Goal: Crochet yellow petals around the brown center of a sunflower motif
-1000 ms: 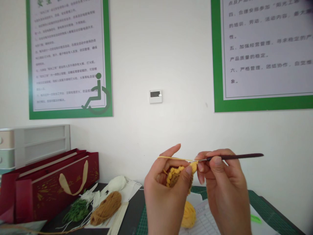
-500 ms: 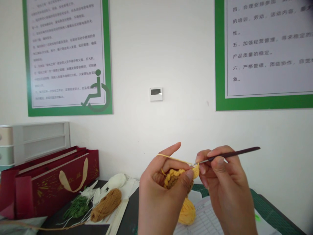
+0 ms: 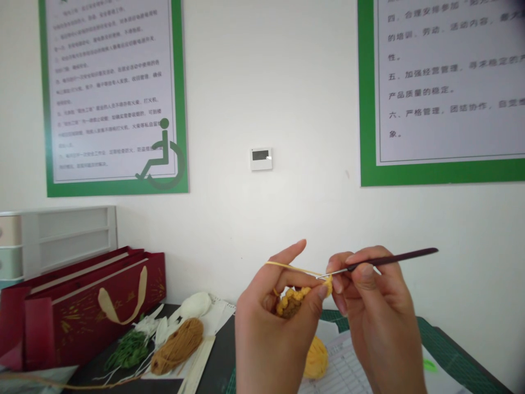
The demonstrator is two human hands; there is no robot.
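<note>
My left hand [image 3: 279, 312] pinches a piece of crochet work [image 3: 292, 300], brown in the middle with a yellow edge, and partly hides it. Over the raised left index finger runs a taut strand of yellow yarn [image 3: 293, 267] down to the work. Held like a pen in my right hand [image 3: 373, 306] is a crochet hook [image 3: 394, 258] with a dark handle and a metal shaft. Its tip lies at the yellow edge, close to the strand, and right fingertips touch that edge. Below the hands sits a yellow yarn ball [image 3: 316, 358], partly covered by my left hand.
Printed papers [image 3: 348, 361] lie on a green cutting mat [image 3: 451, 350]. Towards the left are a brown yarn skein [image 3: 178, 345], green yarn [image 3: 128, 348], white yarn [image 3: 196, 305] and dark red gift bags [image 3: 94, 306]. A drawer unit [image 3: 74, 232] stands behind, against the wall.
The left hand has turned and shifted slightly right, covering more of the crochet work. The hook tip has slid a little left along the strand. Both hands keep their hold.
</note>
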